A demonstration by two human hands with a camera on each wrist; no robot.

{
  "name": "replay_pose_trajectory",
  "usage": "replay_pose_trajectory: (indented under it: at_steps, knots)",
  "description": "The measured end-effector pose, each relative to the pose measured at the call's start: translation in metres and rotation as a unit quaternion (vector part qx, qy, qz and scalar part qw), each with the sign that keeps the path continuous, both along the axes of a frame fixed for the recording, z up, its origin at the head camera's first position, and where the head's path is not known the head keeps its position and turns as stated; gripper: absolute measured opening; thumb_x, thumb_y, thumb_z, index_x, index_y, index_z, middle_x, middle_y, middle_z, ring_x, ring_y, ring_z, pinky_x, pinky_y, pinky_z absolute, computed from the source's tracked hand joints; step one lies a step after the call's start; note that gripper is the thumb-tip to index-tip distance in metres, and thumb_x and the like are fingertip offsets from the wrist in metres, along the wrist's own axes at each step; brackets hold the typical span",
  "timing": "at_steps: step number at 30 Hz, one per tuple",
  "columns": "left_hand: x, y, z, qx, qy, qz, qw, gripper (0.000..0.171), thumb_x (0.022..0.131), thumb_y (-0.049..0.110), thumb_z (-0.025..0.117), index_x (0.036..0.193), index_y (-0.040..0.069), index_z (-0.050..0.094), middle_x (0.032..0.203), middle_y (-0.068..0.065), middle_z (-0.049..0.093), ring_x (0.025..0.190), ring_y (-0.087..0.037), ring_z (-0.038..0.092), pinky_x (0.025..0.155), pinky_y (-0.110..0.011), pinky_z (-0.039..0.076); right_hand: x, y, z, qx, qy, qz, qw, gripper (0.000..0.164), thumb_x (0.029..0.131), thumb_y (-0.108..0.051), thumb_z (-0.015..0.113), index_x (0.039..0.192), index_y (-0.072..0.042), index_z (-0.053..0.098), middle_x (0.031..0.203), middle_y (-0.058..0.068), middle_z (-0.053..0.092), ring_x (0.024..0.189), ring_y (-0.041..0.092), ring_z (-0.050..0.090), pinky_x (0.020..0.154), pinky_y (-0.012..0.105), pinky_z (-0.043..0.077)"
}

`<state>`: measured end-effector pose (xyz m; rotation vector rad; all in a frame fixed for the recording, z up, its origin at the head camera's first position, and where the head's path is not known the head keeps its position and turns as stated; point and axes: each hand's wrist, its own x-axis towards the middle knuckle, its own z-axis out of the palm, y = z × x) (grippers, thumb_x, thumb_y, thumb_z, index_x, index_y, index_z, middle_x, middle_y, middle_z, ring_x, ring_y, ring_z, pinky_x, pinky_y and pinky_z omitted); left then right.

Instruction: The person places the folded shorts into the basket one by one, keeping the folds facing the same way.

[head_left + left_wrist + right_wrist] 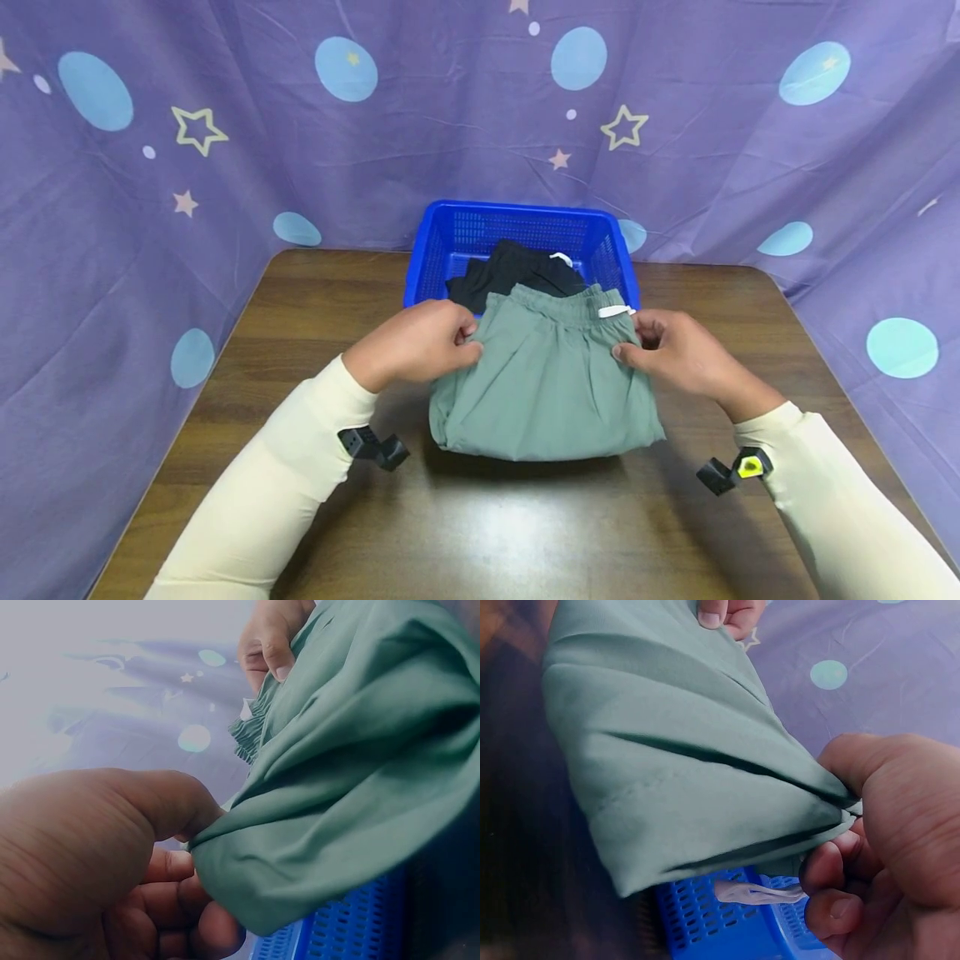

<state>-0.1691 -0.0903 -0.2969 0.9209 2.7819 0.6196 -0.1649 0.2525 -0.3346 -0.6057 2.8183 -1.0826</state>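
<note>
Green shorts (pixel 551 383) with a gathered elastic waistband hang folded between my two hands, just in front of the blue basket. My left hand (pixel 431 337) pinches their left side near the waistband, thumb on top. On the other side my right hand (pixel 678 350) pinches the cloth beside a white drawstring (pixel 615 311). Both wrist views show the fabric (pixel 345 757) gripped between thumb and fingers, its lower part (pixel 667 787) folded back. Behind the shorts, a black garment (pixel 517 271) with a white cord lies in the blue basket (pixel 517 218).
The blue basket stands at the back of the brown wooden table (pixel 510 533), close to a purple curtain (pixel 465 125) with stars and blue ovals. The shorts hide the basket's front. Small black cameras (pixel 372 447) are strapped at both wrists.
</note>
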Motion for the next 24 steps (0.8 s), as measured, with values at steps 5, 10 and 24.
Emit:
replay_pose_trajectory:
  at_steps: [5, 10, 24]
  knots:
    - [-0.003, -0.004, 0.005, 0.007, -0.006, 0.022, 0.9997, 0.036, 0.084, 0.022, 0.056, 0.057, 0.017, 0.032, 0.052, 0.010, 0.024, 0.049, -0.006, 0.022, 0.050, -0.027, 0.021, -0.006, -0.006, 0.005, -0.007, -0.001, -0.003, 1.000, 0.016, 0.084, -0.025, 0.070, 0.079, -0.014, 0.060, 0.066, -0.005, 0.060, 0.055, 0.009, 0.047, 0.048, 0.027, 0.036]
    - [-0.006, -0.005, 0.007, 0.017, -0.002, 0.034, 0.9993, 0.033, 0.082, 0.020, 0.054, 0.057, 0.017, 0.033, 0.052, 0.009, 0.024, 0.049, -0.007, 0.022, 0.049, -0.027, 0.021, -0.011, -0.009, 0.009, 0.001, -0.001, -0.016, 1.000, 0.019, 0.084, -0.028, 0.070, 0.079, -0.014, 0.059, 0.065, -0.004, 0.058, 0.055, 0.010, 0.045, 0.048, 0.028, 0.034]
    - [-0.018, -0.005, 0.009, 0.030, 0.030, 0.060, 0.9973, 0.032, 0.083, 0.019, 0.054, 0.057, 0.016, 0.035, 0.051, 0.008, 0.028, 0.049, -0.009, 0.029, 0.048, -0.029, 0.024, -0.026, -0.014, 0.010, -0.011, -0.012, -0.045, 0.999, 0.018, 0.085, -0.028, 0.068, 0.083, -0.011, 0.062, 0.069, 0.000, 0.063, 0.060, 0.012, 0.051, 0.052, 0.028, 0.039]
